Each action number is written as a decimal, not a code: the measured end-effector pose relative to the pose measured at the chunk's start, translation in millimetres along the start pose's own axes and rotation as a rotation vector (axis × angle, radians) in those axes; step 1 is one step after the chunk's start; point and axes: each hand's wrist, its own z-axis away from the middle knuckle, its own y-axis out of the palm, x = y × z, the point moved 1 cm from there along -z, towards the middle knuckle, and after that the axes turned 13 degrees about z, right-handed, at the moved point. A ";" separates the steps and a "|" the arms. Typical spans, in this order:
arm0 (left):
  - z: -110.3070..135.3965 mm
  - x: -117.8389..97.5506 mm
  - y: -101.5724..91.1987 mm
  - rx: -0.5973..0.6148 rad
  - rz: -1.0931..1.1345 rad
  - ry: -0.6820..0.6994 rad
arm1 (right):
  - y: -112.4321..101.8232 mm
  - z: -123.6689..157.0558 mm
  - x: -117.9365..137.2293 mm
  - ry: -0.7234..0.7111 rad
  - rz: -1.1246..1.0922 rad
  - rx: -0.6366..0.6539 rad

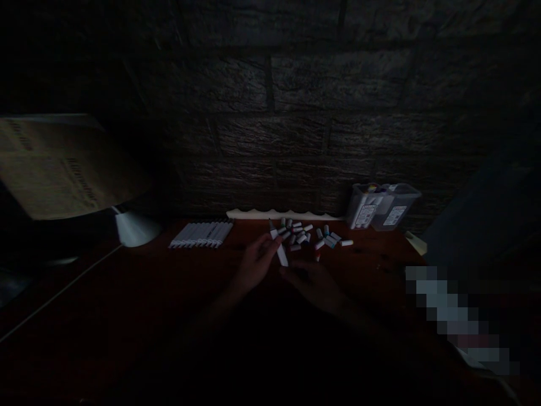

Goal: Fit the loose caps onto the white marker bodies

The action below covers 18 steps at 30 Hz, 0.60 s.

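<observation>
brick-look wall (296, 84) at back, wooden table (127, 282), lamp (54, 169) as landmark. clear boxes (396, 210) far right of lamp. left hand (256, 259) right of lamp, thumb and fingers pinching a marker (282, 256); right hand (315, 282) farther right, near marker's lower end, too dark, can't tell fingers or contact. marker row (203, 234) just right of lamp. held marker dark tip up, looks uncapped. loose caps (301, 238) beyond row. step, judged: handling one marker; next move calls for steady left pinch, tip clear of caps.
</observation>
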 end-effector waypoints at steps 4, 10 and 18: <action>-0.2 0.1 0.3 -0.011 0.004 -0.002 | 0.8 -0.7 0.1 -0.008 -0.012 -0.004; -0.4 0.6 -0.1 -0.013 0.034 0.020 | 1.4 -1.9 -1.2 -0.001 0.008 -0.004; -1.0 0.8 0.2 -0.018 0.052 0.002 | 2.2 -1.7 -4.2 -0.033 0.027 -0.004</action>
